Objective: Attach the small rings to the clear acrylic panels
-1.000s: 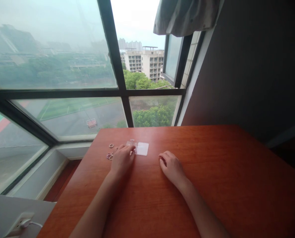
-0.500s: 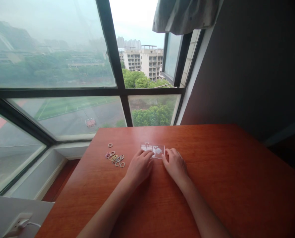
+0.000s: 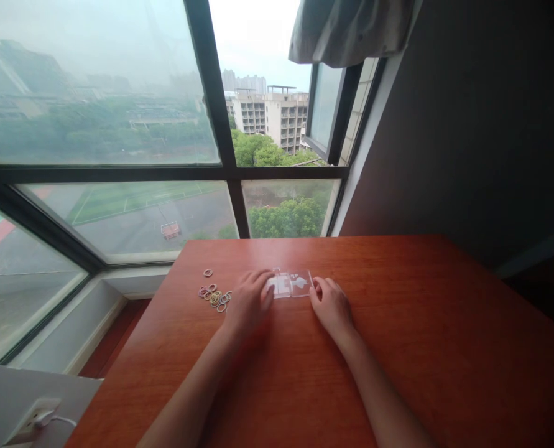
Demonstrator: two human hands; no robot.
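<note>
A clear plastic case [image 3: 283, 286] with pale reflections lies on the table, its two flat square halves side by side. My left hand [image 3: 249, 298] is at the left end of the case, thumb and fingers apart; whether it touches the case cannot be made out. At the right end, my right hand [image 3: 331, 306] has its fingers curled and its thumb and forefinger at the edge of the right half. Left of my left hand lies a loose group of small coloured rings [image 3: 215, 297], partly hidden by that hand. One more ring [image 3: 208, 272] lies apart, farther back.
The reddish-brown wooden table [image 3: 398, 348] runs up to the dark-framed window [image 3: 286, 173]. A grey wall [image 3: 444, 137] stands on the right. At the lower left, a white plug [image 3: 46, 420] sits in a wall socket, with a cable leading off.
My left hand has moved left off the middle of the case, uncovering more of it and covering some rings. The case and my right hand have shifted slightly right.
</note>
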